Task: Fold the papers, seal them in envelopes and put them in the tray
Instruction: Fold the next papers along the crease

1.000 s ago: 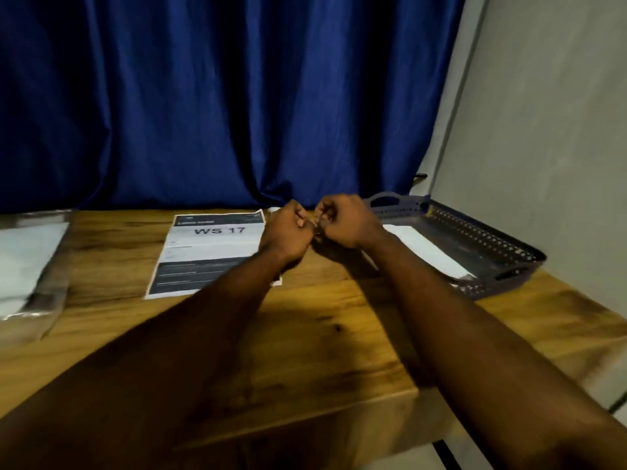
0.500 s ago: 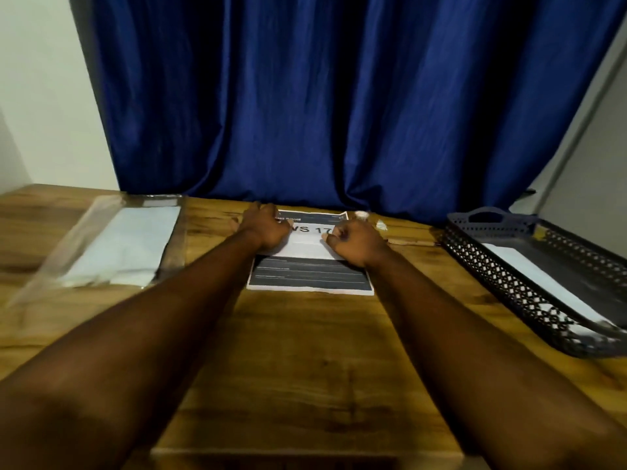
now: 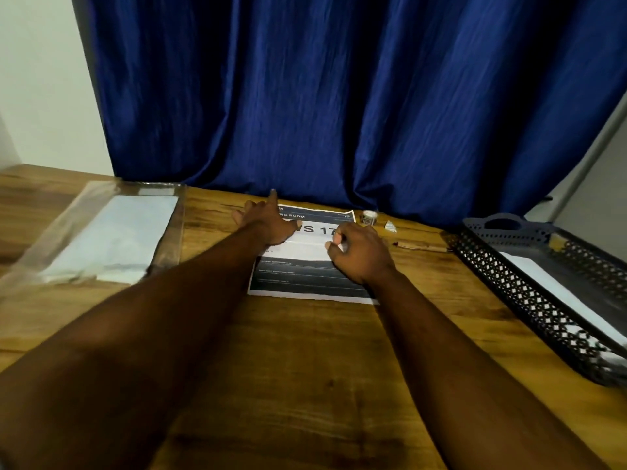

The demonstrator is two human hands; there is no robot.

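Observation:
A printed sheet marked "WS 17" (image 3: 305,276) lies flat on the wooden table (image 3: 305,368) near the curtain. My left hand (image 3: 268,222) rests on the sheet's top left corner, fingers spread and the index finger raised. My right hand (image 3: 359,256) sits on the sheet's right side with its fingers curled, fingertips down on the paper; I see nothing held in it. At the right stands a dark perforated tray (image 3: 509,269) with a white envelope (image 3: 556,293) lying inside. A clear plastic sleeve holding white envelopes (image 3: 112,239) lies at the left.
A small roll of tape (image 3: 368,217), a white paper scrap (image 3: 390,226) and a thin brown strip (image 3: 420,245) lie behind the sheet toward the tray. A blue curtain (image 3: 339,96) hangs right behind the table. Bare wood stretches in front of the sheet.
My hands, joined and picking at each other a second ago, have parted and come down on the sheet. The view swung left. My left fingers have since spread.

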